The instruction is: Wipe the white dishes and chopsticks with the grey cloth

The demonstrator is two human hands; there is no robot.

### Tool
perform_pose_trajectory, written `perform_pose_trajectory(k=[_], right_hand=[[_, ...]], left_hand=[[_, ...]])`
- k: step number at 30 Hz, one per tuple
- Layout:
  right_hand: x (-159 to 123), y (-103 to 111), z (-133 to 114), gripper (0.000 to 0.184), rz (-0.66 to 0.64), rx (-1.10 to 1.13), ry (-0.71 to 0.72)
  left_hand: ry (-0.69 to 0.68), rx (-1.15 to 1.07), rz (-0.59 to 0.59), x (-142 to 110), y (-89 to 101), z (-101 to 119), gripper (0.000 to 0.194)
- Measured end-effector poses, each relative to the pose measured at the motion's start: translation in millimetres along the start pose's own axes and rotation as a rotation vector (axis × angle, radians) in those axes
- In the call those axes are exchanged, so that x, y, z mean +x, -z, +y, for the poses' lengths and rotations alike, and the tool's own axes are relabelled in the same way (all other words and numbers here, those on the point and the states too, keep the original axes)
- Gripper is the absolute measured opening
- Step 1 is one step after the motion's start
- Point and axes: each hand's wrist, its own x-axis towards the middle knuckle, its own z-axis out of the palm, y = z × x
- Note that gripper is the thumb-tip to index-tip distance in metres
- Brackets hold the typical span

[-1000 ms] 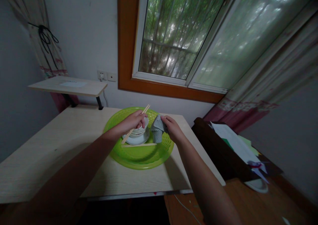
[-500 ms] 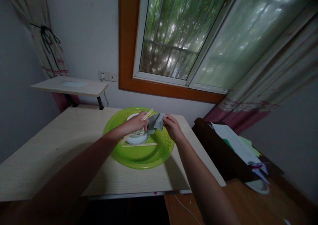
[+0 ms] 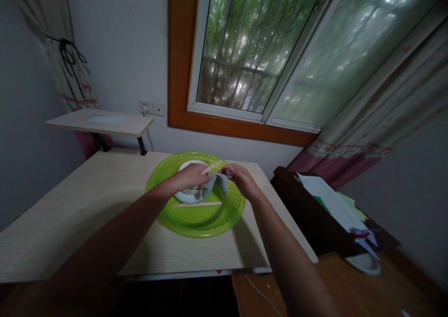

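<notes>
My left hand (image 3: 193, 176) is closed around wooden chopsticks (image 3: 213, 167), whose tips stick out to the upper right. A grey cloth (image 3: 221, 184) hangs between my two hands. Pinched fingers of my right hand (image 3: 241, 177) grip its upper right part, close to the chopstick tips. Below both hands stands a round lime-green plastic basket (image 3: 201, 234). In it, white dishes (image 3: 189, 199) are stacked, partly covered by my left hand. Another pair of chopsticks (image 3: 196, 204) lies flat in the basket, just in front of the dishes.
The basket rests on a pale wooden table (image 3: 115, 186). A raised shelf (image 3: 129, 127) holds a sheet of paper at the back left. Right of the table, papers (image 3: 320, 191) lie on a dark brown piece of furniture. A window (image 3: 245, 60) is behind.
My right hand has shifted slightly left, closer to my left hand. The cloth now droops lower in a fold. The held chopsticks lie flatter, and their lower ends no longer show.
</notes>
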Motion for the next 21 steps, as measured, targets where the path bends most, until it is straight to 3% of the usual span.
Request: perform_pose_trajectory(k=[5, 8, 14, 21], right_hand=[[1, -12, -1, 0.032, -0.097, -0.335, -0.041], [1, -12, 4, 0.028, -0.13, -0.403, -0.057], [0, 0, 15, 0.028, 0.028, -0.215, -0.168], [3, -7, 13, 0.032, 0.269, 0.118, -0.127]], left_hand=[[0.011, 0.018, -0.03, 2, -4.3, -4, 0.016], [0.035, 0.03, -0.046, -1, -3.3, -4, 0.015], [0.151, -0.145, 0.075, -12, -0.4, -2, 0.026], [-0.009, -0.133, 0.128, -5, -0.9, -7, 0.029]])
